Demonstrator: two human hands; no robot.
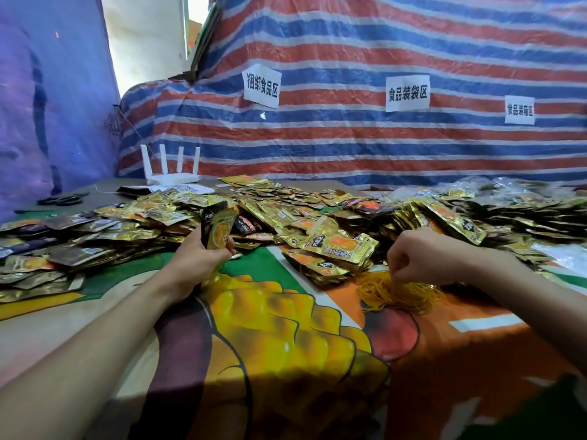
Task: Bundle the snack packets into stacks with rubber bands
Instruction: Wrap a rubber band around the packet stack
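Across the table in front of me, loose snack packets (286, 201) lie in a heap from the left edge to the right, far too many to count, mostly gold with a few black ones mixed in. My left hand (203, 258) grips a small stack of packets (219, 228) upright, fingers and thumb curled round its lower end; I cannot tell how many are in it, though a black one and a gold one show at the front. My right hand (422, 262) hangs over the tangle of yellow rubber bands (394, 292) on the cloth, its fingertips drawn together and pinching at the top strands. Just beside that hand, between my two hands, one neat pile of gold packets (336, 252) sits at the near edge of the heap, crowding the bands from the left.

The printed tablecloth (286, 328) shows bare near me. At the far left corner stands one white router (170, 173) with four antennas, and left of it lies a dark pair of scissors (63, 200). Behind everything hangs a red, blue and white striped tarp (349, 147) bearing three paper signs: (261, 87), (407, 93) and (519, 110).
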